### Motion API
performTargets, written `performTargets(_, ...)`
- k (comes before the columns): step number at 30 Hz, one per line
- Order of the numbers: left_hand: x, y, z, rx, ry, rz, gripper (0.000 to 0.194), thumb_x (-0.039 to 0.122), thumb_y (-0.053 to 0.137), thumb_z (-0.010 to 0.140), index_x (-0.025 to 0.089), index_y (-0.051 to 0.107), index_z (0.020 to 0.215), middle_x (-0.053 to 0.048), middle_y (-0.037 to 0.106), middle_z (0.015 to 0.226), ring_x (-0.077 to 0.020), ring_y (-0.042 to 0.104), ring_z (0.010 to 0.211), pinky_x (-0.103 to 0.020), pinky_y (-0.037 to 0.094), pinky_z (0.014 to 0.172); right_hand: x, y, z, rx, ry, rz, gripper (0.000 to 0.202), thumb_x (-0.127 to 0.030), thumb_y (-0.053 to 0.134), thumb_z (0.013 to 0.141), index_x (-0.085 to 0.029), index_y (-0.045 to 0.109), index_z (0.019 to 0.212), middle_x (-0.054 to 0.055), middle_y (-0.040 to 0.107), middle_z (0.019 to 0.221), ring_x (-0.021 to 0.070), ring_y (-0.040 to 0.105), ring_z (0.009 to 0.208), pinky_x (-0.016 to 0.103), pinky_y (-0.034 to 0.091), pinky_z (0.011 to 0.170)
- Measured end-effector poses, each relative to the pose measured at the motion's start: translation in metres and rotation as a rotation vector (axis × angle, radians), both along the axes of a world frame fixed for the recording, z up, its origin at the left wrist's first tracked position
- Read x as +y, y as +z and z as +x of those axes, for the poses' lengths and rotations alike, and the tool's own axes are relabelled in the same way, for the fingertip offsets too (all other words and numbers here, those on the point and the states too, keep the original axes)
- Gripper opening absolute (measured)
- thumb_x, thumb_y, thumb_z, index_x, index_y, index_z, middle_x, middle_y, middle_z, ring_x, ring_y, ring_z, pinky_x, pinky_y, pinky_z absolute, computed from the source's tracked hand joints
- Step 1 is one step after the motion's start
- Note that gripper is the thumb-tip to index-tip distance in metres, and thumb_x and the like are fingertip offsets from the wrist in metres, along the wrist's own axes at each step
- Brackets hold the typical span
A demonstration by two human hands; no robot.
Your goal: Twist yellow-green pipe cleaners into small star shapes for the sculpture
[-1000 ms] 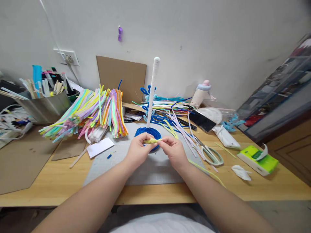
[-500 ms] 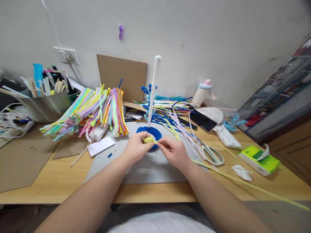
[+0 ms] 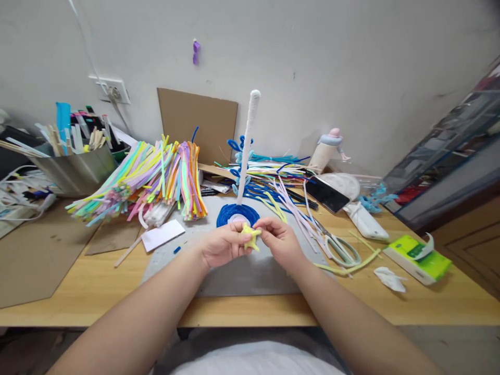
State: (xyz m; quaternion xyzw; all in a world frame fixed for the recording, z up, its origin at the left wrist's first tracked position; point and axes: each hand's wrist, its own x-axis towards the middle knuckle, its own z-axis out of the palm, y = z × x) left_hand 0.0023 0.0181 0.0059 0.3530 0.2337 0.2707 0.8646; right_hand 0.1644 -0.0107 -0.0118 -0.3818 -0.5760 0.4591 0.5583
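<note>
A small yellow star of fuzzy pipe cleaner [image 3: 250, 237] is held low over the grey mat, in front of the blue coil. My left hand [image 3: 224, 245] is closed on its left side, between thumb and fingers. On the other side, my right hand [image 3: 279, 240] pinches at one of the star's upper right tips. A yellow pipe cleaner strand [image 3: 344, 271] shows beyond my right forearm; its link to the star is hidden. Just behind my fingers lies the round blue coiled base [image 3: 224, 214] with a pale centre. Behind it rises a white wrapped stem [image 3: 245, 151], blue loops beside it.
Bundles of coloured pipe cleaners [image 3: 136, 177] lie left, near a metal tub [image 3: 78, 169] of sticks. On the right are scissors [image 3: 344, 252], a phone [image 3: 327, 194], a green tissue pack [image 3: 420, 258] and a crumpled tissue [image 3: 389, 279]. Cardboard [image 3: 197, 122] leans against the wall.
The yellow piece has turned and its star shape now shows. My left hand has rolled open toward me somewhat. The long yellow strand has swung and drawn in from the lower right.
</note>
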Motion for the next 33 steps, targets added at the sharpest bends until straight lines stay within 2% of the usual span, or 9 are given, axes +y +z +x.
performTargets(4,-0.001,-0.001,0.004,-0.056,0.131,0.031,0.02,0.015,0.076,0.059,0.016,0.059,0.068,0.002,0.057,0.07,-0.0077,0.056,0.064,-0.021,0.044,0.065,-0.001,-0.002,0.0,-0.116,-0.062,0.104,0.012,-0.029,0.06,0.078,-0.023,0.068,0.085,0.003,0.067,0.084,0.018,0.061,0.08,0.031,0.048,0.073)
performTargets(9,-0.004,-0.01,0.014,-0.052,0.317,0.187,0.022,0.018,0.076,0.061,0.015,0.054,0.064,0.001,0.058,0.071,-0.0091,0.055,0.067,-0.024,0.043,0.07,0.002,-0.005,-0.002,-0.016,-0.08,0.02,0.01,-0.029,0.064,0.075,-0.021,0.068,0.078,0.002,0.067,0.077,0.0167,0.061,0.073,0.03,0.048,0.07)
performTargets(13,-0.004,-0.021,0.02,0.047,0.457,0.336,0.027,0.022,0.076,0.06,0.015,0.05,0.061,0.002,0.058,0.07,-0.0098,0.054,0.067,-0.024,0.041,0.068,0.005,-0.01,-0.006,0.075,-0.156,-0.075,0.009,-0.029,0.069,0.069,-0.02,0.069,0.07,0.001,0.068,0.071,0.015,0.059,0.067,0.03,0.048,0.068)
performTargets(17,-0.001,-0.025,0.019,0.203,0.506,0.53,0.027,0.026,0.076,0.059,0.015,0.051,0.061,0.001,0.058,0.071,-0.011,0.054,0.069,-0.024,0.04,0.068,0.004,-0.01,-0.008,0.082,-0.213,-0.14,0.011,-0.029,0.07,0.068,-0.019,0.071,0.071,0.0,0.068,0.068,0.015,0.06,0.066,0.029,0.048,0.067)
performTargets(21,0.002,-0.023,0.016,0.308,0.454,0.633,0.025,0.03,0.071,0.066,0.015,0.054,0.076,0.0,0.059,0.073,-0.0107,0.054,0.066,-0.023,0.042,0.063,0.004,-0.008,-0.006,0.026,-0.213,-0.117,0.013,-0.03,0.069,0.069,-0.019,0.072,0.075,0.003,0.071,0.073,0.0176,0.062,0.069,0.032,0.049,0.07)
performTargets(23,0.002,-0.022,0.016,0.331,0.428,0.608,0.029,0.031,0.072,0.064,0.015,0.054,0.08,-0.001,0.059,0.073,-0.0108,0.054,0.063,-0.023,0.043,0.059,0.006,-0.007,-0.002,-0.09,-0.197,-0.06,0.015,-0.03,0.067,0.07,-0.019,0.073,0.077,0.005,0.071,0.077,0.0195,0.063,0.072,0.033,0.049,0.07)
performTargets(26,0.001,-0.018,0.015,0.323,0.41,0.482,0.036,0.032,0.076,0.059,0.014,0.054,0.081,-0.001,0.06,0.072,-0.0114,0.056,0.061,-0.025,0.046,0.058,0.011,-0.006,0.007,-0.252,-0.139,0.008,0.018,-0.031,0.064,0.072,-0.018,0.073,0.08,0.007,0.071,0.08,0.0208,0.063,0.075,0.033,0.048,0.071)
performTargets(33,-0.002,-0.007,0.013,0.18,0.441,0.218,0.038,0.025,0.081,0.051,0.012,0.059,0.078,-0.004,0.065,0.074,-0.0138,0.061,0.065,-0.028,0.049,0.064,0.014,0.003,0.016,-0.077,0.005,-0.107,0.023,-0.036,0.065,0.072,-0.017,0.07,0.084,0.003,0.069,0.077,0.0162,0.06,0.07,0.028,0.046,0.065)
